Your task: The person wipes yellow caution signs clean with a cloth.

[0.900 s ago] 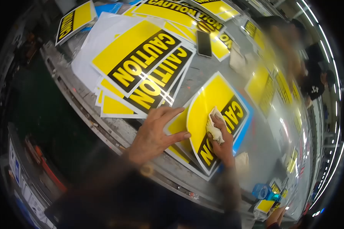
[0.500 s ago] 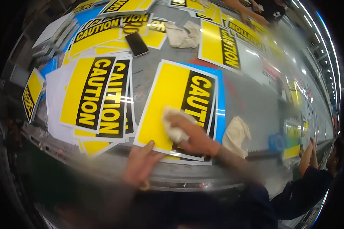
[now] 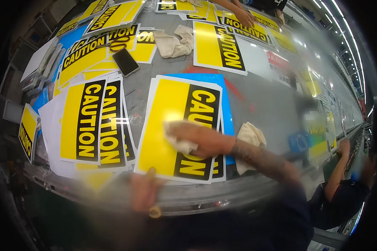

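And here is the right hand (image 3: 205,140), bunched around a crumpled off-white cloth (image 3: 180,144) and pressing it onto the flat yellow sign with a black band and pale border (image 3: 155,108). That sign lies directly beneath the grip, on top of similar sheets. Nearer the body and left of the grip, the left hand (image 3: 144,190) is blurred at the sign's near edge, a fingertip against it; whether it pinches or merely steadies, one cannot tell.

Handling, then: the sign looks thin, light and fairly stiff, likely to flex if lifted by one corner. Its glossy face may be slippery and could scuff, so opposite borders look the better hold. The cloth seems soft and limp, best gathered in the palm.

Now the lettering! Under the grip, "CAU" and "ON" show either side of the hand, which hides the middle. Left of it, a fanned stack of yellow signs (image 3: 74,108) reads "CAUTION" in full. Far off to the right, past the grip, a white sign with red print (image 3: 278,69) seems to say "DANGER". No brand is legible on the black phone (image 3: 125,62), beyond the grip and leftward.
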`<action>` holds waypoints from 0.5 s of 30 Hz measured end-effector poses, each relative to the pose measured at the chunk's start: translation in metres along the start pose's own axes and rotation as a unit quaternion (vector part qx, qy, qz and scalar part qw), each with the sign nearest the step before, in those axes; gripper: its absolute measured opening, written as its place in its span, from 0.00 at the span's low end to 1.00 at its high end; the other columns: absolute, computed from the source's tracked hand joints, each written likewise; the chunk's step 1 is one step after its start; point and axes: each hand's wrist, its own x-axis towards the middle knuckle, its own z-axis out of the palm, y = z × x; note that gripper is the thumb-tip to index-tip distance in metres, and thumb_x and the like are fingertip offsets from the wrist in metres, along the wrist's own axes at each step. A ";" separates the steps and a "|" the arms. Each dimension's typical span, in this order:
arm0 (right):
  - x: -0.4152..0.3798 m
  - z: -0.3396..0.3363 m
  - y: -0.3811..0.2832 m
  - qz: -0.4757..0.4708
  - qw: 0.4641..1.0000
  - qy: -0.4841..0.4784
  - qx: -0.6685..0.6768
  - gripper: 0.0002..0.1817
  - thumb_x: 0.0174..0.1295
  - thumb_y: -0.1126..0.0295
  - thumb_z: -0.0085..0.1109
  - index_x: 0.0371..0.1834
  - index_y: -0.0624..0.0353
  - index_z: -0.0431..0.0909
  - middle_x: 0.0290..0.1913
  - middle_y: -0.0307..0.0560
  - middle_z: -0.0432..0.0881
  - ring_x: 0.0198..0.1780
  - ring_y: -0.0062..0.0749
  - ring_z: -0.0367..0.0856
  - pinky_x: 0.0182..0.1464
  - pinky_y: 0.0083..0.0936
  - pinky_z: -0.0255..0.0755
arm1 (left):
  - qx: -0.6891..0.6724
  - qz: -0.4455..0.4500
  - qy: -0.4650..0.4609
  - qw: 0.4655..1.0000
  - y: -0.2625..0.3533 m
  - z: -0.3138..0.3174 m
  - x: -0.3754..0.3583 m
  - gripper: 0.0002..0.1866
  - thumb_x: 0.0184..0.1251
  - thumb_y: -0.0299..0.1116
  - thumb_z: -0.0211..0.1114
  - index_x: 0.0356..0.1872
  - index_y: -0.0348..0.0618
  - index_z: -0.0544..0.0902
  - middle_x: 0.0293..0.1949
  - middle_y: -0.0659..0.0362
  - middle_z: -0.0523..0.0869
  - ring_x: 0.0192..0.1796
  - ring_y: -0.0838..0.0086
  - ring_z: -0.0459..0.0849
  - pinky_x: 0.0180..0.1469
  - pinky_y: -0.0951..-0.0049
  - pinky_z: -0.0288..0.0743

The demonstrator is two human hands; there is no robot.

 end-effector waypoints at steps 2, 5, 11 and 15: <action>-0.007 -0.021 0.042 0.073 0.995 0.071 -0.004 0.31 0.73 0.70 0.66 0.79 0.59 0.72 0.79 0.60 0.74 0.82 0.57 0.71 0.84 0.43 0.63 | 0.074 0.054 -0.020 0.996 -0.017 -0.012 0.004 0.25 0.86 0.22 0.58 0.78 0.33 0.66 0.72 0.44 0.80 0.69 0.51 0.87 0.62 0.50 0.94; -0.014 -0.039 0.050 0.193 0.976 0.098 0.022 0.32 0.69 0.73 0.68 0.77 0.61 0.73 0.80 0.61 0.73 0.82 0.58 0.70 0.83 0.43 0.66 | 0.117 0.073 -0.031 0.990 -0.024 -0.022 0.003 0.24 0.86 0.22 0.57 0.78 0.33 0.66 0.72 0.44 0.81 0.69 0.51 0.87 0.62 0.51 0.94; -0.052 0.034 -0.064 0.048 0.999 -0.016 0.011 0.34 0.60 0.74 0.75 0.72 0.63 0.75 0.86 0.65 0.63 0.90 0.57 0.56 0.92 0.47 0.46 | -0.044 -0.018 0.001 0.999 -0.005 -0.005 0.000 0.25 0.87 0.27 0.59 0.79 0.38 0.67 0.73 0.46 0.80 0.71 0.52 0.85 0.65 0.47 0.91; -0.048 0.042 -0.079 0.059 0.992 0.034 0.105 0.31 0.61 0.77 0.72 0.69 0.63 0.74 0.88 0.62 0.61 0.91 0.57 0.53 0.92 0.48 0.46 | -0.003 -0.027 -0.058 0.998 -0.011 -0.003 0.004 0.26 0.87 0.29 0.61 0.80 0.40 0.67 0.74 0.48 0.78 0.73 0.51 0.83 0.68 0.42 0.87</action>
